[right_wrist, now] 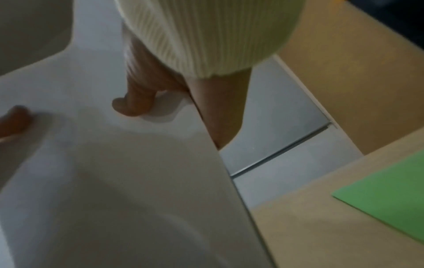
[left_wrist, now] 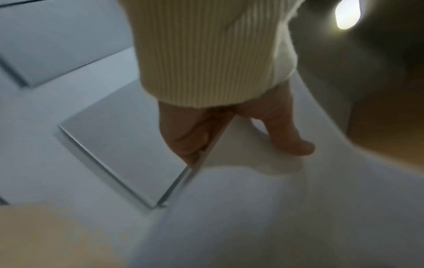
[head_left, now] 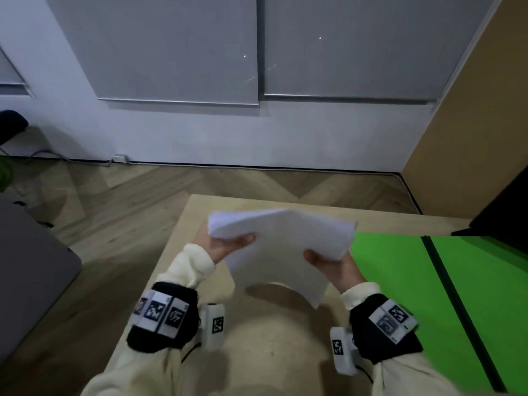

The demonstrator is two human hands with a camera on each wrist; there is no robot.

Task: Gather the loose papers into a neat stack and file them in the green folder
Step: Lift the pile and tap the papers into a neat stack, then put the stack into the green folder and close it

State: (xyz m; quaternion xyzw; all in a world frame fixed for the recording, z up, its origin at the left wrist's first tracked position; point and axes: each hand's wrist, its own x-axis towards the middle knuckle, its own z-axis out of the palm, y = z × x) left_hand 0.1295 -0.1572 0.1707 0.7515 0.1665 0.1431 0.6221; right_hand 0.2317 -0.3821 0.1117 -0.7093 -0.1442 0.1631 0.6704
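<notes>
There are two hands, the left hand (head_left: 225, 245) and the right hand (head_left: 334, 267). There is one stack of papers (head_left: 285, 247), but its sheets cannot be counted. There is one green folder (head_left: 400, 270), one table (head_left: 274, 338) and two grey wall panels (head_left: 177, 47).

table (head_left: 183, 270) left part bare | green folder (head_left: 400, 281) covers right | black object (head_left: 503, 207) far-right

The head camera is looking steeply down from above at the table (head_left: 177, 270) and the wall beyond. Each wrist camera is peering close along its sleeve, both sharing the white paper stack (left_wrist: 263, 208) (right_wrist: 114, 181) with the head view.
</notes>
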